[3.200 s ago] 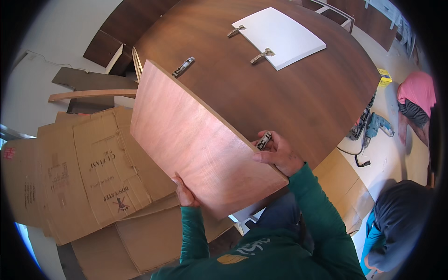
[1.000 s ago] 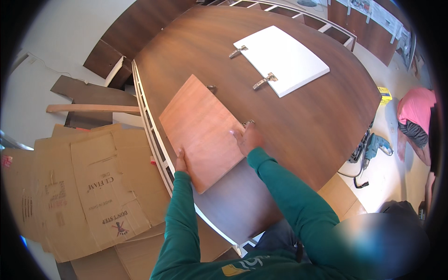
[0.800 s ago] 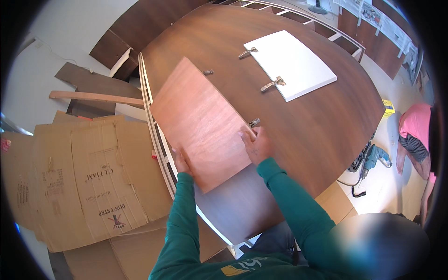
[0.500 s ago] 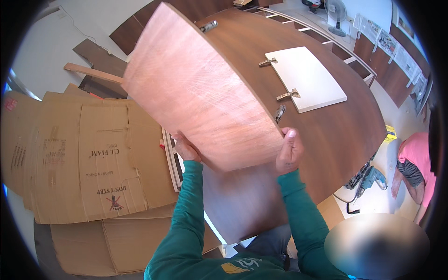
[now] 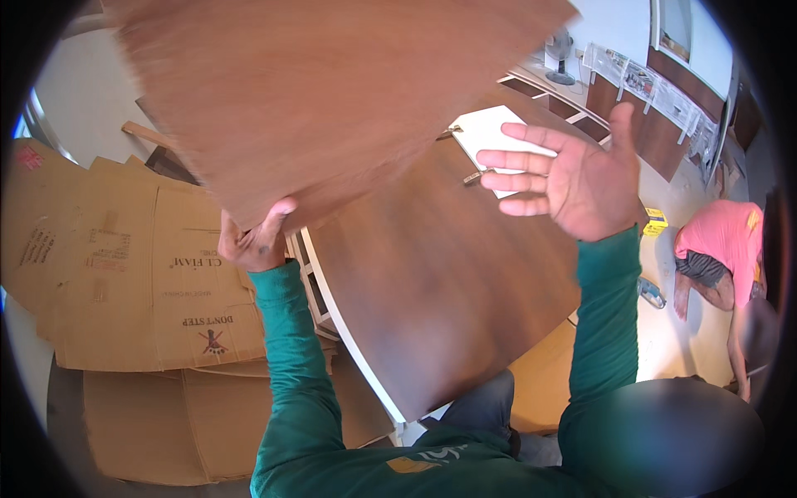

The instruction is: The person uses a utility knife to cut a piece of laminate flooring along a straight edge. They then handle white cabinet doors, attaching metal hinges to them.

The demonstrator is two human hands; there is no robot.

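Note:
A large brown wooden panel (image 5: 332, 91) is raised at the far side in front of me, its dark face showing and its outline blurred by motion. My left hand (image 5: 259, 238) grips its near left corner, thumb on the face and fingers around the edge. My right hand (image 5: 591, 187) is off the panel, held up with the palm showing and the fingers spread toward the left. Behind those fingers lies a small white panel (image 5: 490, 126) with metal hinges (image 5: 478, 177) on its left edge. It rests on a big dark brown board (image 5: 432, 307), which the raised panel partly hides.
Flattened cardboard (image 5: 124, 290) is stacked at the left. A co-worker in a pink shirt (image 5: 718, 236) crouches at the right, near a yellow box (image 5: 655, 221) and a blue power tool (image 5: 652, 293). A fan (image 5: 561, 58) stands at the back, beside plastic-covered panels (image 5: 635, 108).
The raised panel has turned over from its pale pinkish face to its brown face and moved up and away. My right hand has let go of it and opened; my left has moved left.

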